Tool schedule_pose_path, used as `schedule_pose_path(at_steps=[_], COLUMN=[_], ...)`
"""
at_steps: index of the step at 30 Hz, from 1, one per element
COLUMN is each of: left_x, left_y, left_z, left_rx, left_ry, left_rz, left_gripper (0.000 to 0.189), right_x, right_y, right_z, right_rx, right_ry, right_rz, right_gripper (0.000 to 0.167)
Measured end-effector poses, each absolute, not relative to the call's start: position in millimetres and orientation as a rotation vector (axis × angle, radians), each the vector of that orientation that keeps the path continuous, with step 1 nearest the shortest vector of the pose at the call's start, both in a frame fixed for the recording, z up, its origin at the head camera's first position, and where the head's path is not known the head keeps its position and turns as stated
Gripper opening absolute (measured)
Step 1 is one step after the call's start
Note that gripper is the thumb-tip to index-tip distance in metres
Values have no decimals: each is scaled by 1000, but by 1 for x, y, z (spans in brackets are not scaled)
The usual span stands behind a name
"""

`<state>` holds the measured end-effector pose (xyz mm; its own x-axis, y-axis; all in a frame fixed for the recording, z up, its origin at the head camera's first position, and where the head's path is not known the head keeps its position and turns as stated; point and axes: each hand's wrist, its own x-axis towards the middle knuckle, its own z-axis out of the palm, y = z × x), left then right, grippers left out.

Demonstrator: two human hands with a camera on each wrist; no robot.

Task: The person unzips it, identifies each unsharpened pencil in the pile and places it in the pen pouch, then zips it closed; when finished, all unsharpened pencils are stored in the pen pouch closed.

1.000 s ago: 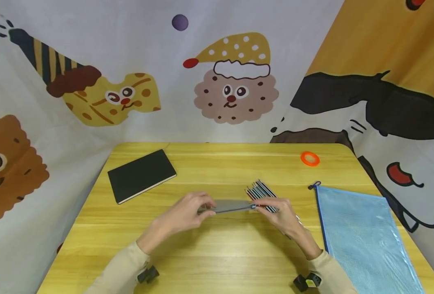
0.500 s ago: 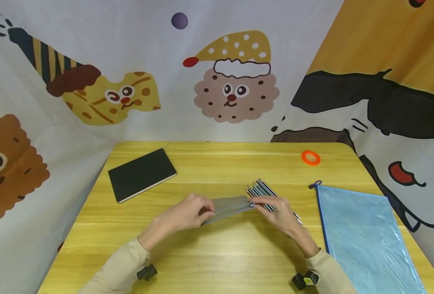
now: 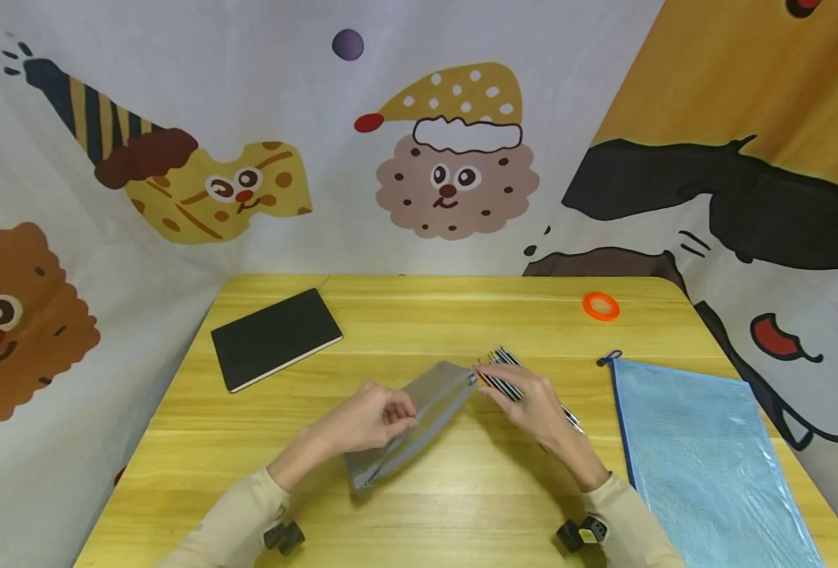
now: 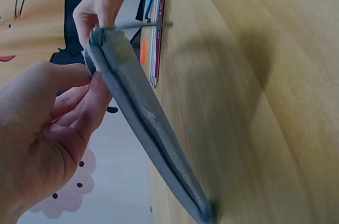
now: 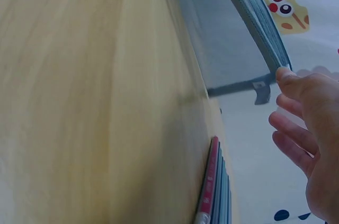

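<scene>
A grey translucent zip pouch [image 3: 439, 398] hangs tilted above the table, its left end lower than its right. My left hand [image 3: 371, 418] pinches its zipper edge between thumb and fingers; the left wrist view shows that grip on the pouch [image 4: 153, 123] from close by. With thumb and forefinger, my right hand [image 3: 529, 401] holds the corner at the zipper's end. In the right wrist view the other fingers of the right hand [image 5: 318, 128] stay off the pouch [image 5: 228, 38], whose clear side shows a small grey tab. Several pencils [image 3: 510, 379] lie beneath and behind the right hand, partly hidden.
On the wooden table [image 3: 419, 521], a black notebook [image 3: 277, 339] lies at the back left. An orange ring [image 3: 600, 306] sits at the back right. A blue mesh zip bag [image 3: 703, 450] covers the right side. A cartoon-print cloth [image 3: 305, 95] hangs behind.
The pouch has turned from nearly level and edge-on to a slant, showing more of its face. Its left end has dropped toward the front, and its right end has risen slightly.
</scene>
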<state>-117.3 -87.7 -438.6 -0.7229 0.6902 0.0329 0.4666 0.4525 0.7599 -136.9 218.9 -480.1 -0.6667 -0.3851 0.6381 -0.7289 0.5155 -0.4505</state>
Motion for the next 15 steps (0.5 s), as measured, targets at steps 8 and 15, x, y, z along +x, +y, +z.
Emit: schedule_pose_path(at_steps=[8, 15], left_x=[-118, -120], left_y=[-86, -82], left_z=[-441, -447], left_rx=[908, 821], left_ry=[2463, 2580], left_rz=[1236, 1328], left_gripper=[6, 4], right_x=[-136, -135], right_y=[234, 247], right_z=[-476, -478], right_rx=[843, 743], right_ry=[-2309, -2304], right_rz=[1041, 1038], right_gripper=[40, 37])
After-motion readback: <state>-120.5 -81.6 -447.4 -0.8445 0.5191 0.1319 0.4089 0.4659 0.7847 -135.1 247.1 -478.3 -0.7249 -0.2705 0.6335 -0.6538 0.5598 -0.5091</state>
